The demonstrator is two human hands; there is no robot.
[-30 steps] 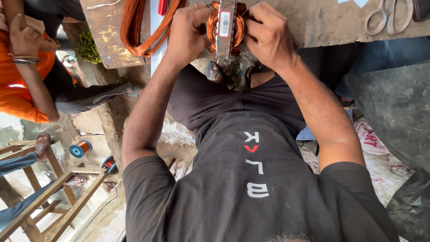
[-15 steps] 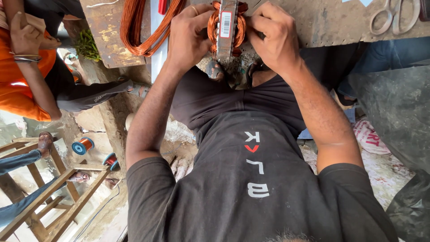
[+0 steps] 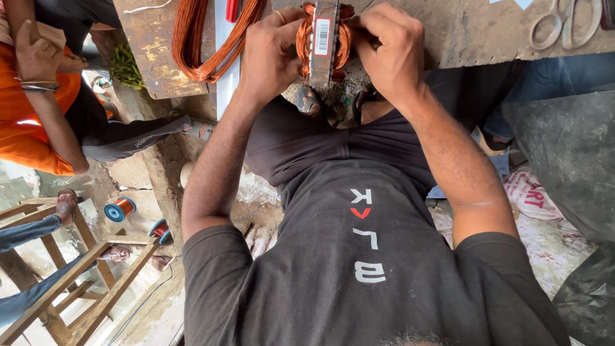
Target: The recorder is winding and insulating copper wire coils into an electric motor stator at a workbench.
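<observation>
We clamp both hands on the grey metal motor core wound with orange copper wire, held at the near edge of the rusty metal workbench: left hand on its left side, right hand on its right. A loose copper wire coil lies just left; steel scissors sit well apart, far right.

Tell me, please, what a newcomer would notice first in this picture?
First, the two hands at the top centre: the left hand and the right hand grip a metal core wound with orange copper wire, at the edge of a worn bench. Next, a loose wire coil hangs at the upper left. Scissors lie at the upper right, and two wire spools lie on the ground at the lower left.
</observation>
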